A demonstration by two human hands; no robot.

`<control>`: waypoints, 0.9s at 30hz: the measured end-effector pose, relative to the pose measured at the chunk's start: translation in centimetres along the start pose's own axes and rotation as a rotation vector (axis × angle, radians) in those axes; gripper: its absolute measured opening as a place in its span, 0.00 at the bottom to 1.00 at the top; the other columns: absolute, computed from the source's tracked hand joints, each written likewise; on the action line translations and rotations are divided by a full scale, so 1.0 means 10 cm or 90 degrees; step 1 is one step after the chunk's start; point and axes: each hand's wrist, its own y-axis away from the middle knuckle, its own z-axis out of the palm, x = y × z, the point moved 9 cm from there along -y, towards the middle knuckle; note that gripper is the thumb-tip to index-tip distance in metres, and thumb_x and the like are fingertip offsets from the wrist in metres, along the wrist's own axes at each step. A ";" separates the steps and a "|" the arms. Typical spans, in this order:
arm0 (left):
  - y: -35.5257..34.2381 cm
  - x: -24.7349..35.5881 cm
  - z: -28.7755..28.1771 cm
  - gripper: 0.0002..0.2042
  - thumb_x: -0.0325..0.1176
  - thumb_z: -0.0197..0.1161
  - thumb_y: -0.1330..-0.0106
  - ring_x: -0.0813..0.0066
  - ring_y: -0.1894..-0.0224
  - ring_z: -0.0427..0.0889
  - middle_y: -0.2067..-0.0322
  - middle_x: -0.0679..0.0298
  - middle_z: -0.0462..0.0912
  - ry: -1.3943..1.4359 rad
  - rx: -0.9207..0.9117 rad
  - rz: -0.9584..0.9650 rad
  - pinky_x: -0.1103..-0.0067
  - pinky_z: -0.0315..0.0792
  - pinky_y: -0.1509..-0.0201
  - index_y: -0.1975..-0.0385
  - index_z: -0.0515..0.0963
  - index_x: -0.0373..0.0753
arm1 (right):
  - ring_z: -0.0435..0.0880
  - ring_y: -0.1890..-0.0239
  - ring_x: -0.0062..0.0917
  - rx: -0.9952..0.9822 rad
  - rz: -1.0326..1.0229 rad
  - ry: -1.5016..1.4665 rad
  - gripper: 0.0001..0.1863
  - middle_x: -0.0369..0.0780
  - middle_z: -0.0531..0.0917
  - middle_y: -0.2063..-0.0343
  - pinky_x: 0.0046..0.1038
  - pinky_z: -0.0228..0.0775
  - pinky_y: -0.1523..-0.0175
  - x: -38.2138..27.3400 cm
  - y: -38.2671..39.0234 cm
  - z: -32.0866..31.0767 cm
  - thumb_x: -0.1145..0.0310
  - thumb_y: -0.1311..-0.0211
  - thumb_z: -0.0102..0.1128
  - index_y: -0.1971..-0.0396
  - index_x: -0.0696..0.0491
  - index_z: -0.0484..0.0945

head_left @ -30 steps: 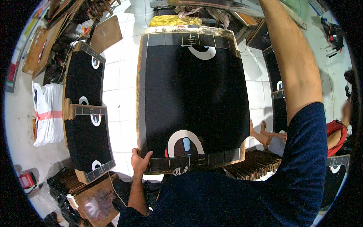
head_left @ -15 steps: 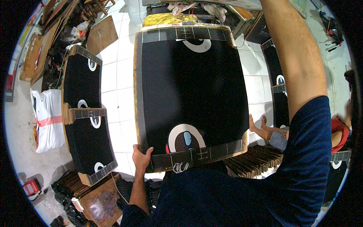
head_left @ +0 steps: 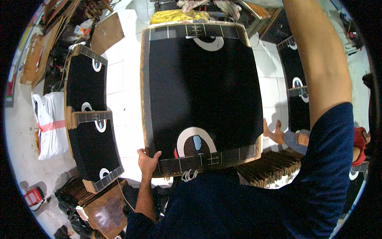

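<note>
A navy shirt (head_left: 223, 203) is nearest, with a white cord (head_left: 190, 175) showing against it. The left hand (head_left: 148, 163) is at the near-left corner of a wooden board (head_left: 143, 95): thumb over the top, forefinger spread apart from it outside the left edge. The other fingers are hidden, so I cannot tell whether they clamp the board. On the board lies a black sheet (head_left: 205, 87), running between dark ruled strips (head_left: 207, 159) along the near and far edges, with a printed eye (head_left: 197, 143) at each end. Off the near-right corner stands a row of brown slats (head_left: 270, 168). The right forearm (head_left: 326, 59) extends beyond the right edge; the right hand is out of view, its fingers' state unknown. Off the left edge are two similar black panels (head_left: 95, 145). Past the far edge lies yellow cloth (head_left: 179, 17).
</note>
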 end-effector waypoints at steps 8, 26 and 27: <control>-0.25 -0.15 0.24 0.41 0.51 0.83 0.51 0.46 0.45 0.76 0.48 0.43 0.73 0.014 -0.010 0.029 0.60 0.73 0.41 0.48 0.69 0.27 | 0.87 0.54 0.46 -0.009 -0.029 -0.057 0.13 0.48 0.88 0.59 0.44 0.77 0.47 -0.02 0.35 -0.09 0.64 0.42 0.70 0.56 0.48 0.85; -0.71 2.96 0.97 0.36 0.62 0.47 0.26 0.59 0.35 0.69 0.36 0.54 0.70 1.083 -0.210 -0.395 0.60 0.57 0.26 0.30 0.65 0.38 | 0.80 0.50 0.35 -0.134 -0.092 -0.127 0.21 0.35 0.85 0.60 0.42 0.61 0.37 0.49 3.74 0.72 0.78 0.50 0.63 0.55 0.45 0.84; -0.75 2.84 1.08 0.37 0.61 0.49 0.26 0.58 0.36 0.70 0.36 0.52 0.70 1.060 -0.217 -0.360 0.61 0.60 0.28 0.29 0.64 0.36 | 0.80 0.50 0.34 -0.183 -0.090 -0.117 0.21 0.34 0.85 0.60 0.42 0.61 0.38 0.58 3.75 0.97 0.78 0.51 0.63 0.55 0.45 0.83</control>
